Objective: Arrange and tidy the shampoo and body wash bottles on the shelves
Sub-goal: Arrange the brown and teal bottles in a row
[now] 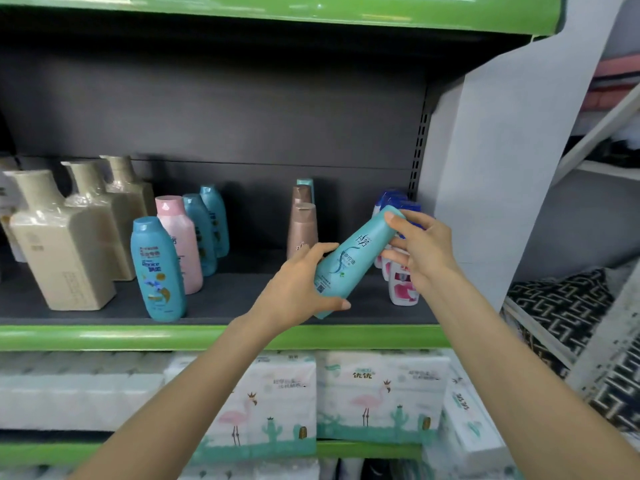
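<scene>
Teal bottle: a tapered teal bottle (353, 263) is held tilted in the air before the shelf, its cap end raised toward the right and its base lowered toward the left, above the front edge of the shelf board.
Left hand: the left hand (299, 294) is wrapped around the lower end of the teal bottle, thumb along the underside and fingers curled over the upper side.
Right hand: the right hand (420, 249) is closed on the cap end of the same bottle, with the thumb laid over the top and the fingers curled beneath.
Shelf: a dark shelf (242, 299) edged with a green front strip (138, 336) is seen, backed by a dark panel.
Left group: three beige square bottles (65, 244) wrapped in clear film are lined up front to back at the left end.
Centre-left group: a blue bottle (157, 271) is stood at the front, with a pink bottle (180, 244) just behind it and two more blue bottles (207, 230) further back.
Centre: two bronze bottles (302, 225) are stood one behind the other, a teal cap showing behind them.
Right end: white bottles with pink labels (401, 284) and blue-capped bottles (391, 199) are partly hidden behind the right hand.
Lower shelf: packs of tissue printed with flamingos (377, 393) are stacked below.
</scene>
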Motion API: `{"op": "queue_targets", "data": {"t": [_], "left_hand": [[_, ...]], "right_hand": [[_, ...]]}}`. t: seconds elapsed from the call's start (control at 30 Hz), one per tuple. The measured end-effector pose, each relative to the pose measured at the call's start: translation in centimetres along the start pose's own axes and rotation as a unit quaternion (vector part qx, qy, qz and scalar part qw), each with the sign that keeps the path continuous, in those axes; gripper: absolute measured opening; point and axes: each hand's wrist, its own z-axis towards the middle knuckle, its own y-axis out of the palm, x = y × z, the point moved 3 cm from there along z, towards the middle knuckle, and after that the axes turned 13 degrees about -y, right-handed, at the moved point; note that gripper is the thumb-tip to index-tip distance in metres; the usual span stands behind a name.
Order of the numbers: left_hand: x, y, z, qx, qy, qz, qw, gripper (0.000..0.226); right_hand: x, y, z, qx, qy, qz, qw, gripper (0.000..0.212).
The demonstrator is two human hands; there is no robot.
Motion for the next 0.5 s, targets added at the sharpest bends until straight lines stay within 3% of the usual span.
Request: {"op": "queue_targets", "data": {"t": [0.1,0.2,0.37,0.5], "left_hand": [[0.2,-0.6,-0.7,0.059,0.019,-0.003,0.998,0.075],[0.3,-1.5,-1.5,0.091,0.030,-0.035,0.995,0.070],[0.1,-2.1,-1.9,0.044,0.010,-0.112,0.993,0.062],[-0.1,-1.9,-1.9,0.015,0.001,-0.099,0.995,0.063]], "right_hand": [[0.4,-0.3,-0.5,0.001,0.019,0.026,0.999,0.021],[0.1,-0.3,-1.1,-0.059,0.008,0.062,0.996,0.016],[0.6,0.7,-2.7,-0.204,0.047,0.129,0.969,0.021],[1.0,1.4,-2.8,-0.194,0.047,0.144,0.969,0.022]]}}
